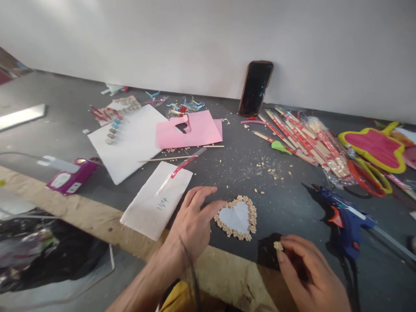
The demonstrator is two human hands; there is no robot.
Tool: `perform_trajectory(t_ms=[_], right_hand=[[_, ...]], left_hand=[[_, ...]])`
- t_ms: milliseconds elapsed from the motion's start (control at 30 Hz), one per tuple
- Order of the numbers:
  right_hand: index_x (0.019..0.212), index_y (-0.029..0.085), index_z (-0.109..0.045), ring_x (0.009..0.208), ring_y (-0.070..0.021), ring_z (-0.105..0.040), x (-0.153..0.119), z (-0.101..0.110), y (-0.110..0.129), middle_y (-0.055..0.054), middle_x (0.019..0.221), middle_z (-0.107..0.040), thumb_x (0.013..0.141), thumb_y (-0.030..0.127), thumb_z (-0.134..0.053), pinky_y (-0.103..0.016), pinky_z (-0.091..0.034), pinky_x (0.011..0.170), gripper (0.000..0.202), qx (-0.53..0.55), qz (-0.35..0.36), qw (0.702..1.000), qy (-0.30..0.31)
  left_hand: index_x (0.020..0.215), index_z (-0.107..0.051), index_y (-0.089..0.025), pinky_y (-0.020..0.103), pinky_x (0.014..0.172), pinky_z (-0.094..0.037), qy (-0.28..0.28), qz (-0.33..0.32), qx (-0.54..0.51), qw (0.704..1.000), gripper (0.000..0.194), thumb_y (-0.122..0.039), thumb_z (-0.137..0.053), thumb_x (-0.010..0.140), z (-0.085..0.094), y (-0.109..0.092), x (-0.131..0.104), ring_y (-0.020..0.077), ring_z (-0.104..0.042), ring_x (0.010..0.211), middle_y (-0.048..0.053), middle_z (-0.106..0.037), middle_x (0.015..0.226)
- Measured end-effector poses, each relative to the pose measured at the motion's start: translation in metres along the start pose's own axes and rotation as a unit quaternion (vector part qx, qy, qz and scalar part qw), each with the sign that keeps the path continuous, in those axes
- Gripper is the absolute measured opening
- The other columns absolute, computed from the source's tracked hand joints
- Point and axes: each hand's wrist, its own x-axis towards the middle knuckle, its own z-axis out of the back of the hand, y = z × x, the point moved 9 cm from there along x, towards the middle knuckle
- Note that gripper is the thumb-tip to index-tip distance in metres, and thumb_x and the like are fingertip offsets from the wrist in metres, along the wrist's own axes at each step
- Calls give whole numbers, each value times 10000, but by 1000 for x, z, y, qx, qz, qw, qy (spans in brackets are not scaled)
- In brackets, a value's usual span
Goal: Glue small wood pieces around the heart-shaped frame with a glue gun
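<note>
A white paper heart (pixel 236 218) lies on the dark table, its edge lined with small beige flower-shaped pieces (pixel 247 203). My left hand (pixel 196 216) rests just left of the heart, fingers stretched and apart. Its thumb tip meets the heart's upper left border; whether it presses there I cannot tell. To the lower right of the heart, my right hand (pixel 305 268) pinches one small beige flower-shaped piece (pixel 278 246) between thumb and forefinger above the table's front edge. A blue glue gun (pixel 349 221) with an orange trigger lies right of that hand.
Beige crumbs (pixel 274 173) are scattered beyond the heart. Wrapped chopsticks (pixel 302 138), scissors (pixel 370 180) and a pink-yellow shape (pixel 373 147) lie at right. A phone (pixel 256 89) leans on the wall. Pink paper (pixel 201 130), white sheets (pixel 130 151) and a purple power adapter (pixel 73 177) are left.
</note>
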Motion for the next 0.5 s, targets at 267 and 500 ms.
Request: perform_trajectory(t_ms=[267,500], right_hand=[[956,235,-583,754,-110,-662,1,-1,0,-31,937,-647,905,346,-517,-179,-523,650,139,18,10,1000,5],[957,239,-574,751,-118,-663,3,-2,3,-34,940,-652,906,339,-510,-193,-523,644,130,10,9,1000,11]], left_hand=[[1108,-599,-191,488,938,-497,-15,17,14,1000,476,77,-338,813,5,11,-4,249,-430,1158,105,-494,1213],[1100,-630,-188,507,955,-470,-9,23,-7,1000,550,110,-342,738,1,5,-3,264,-423,1166,107,-481,1241]])
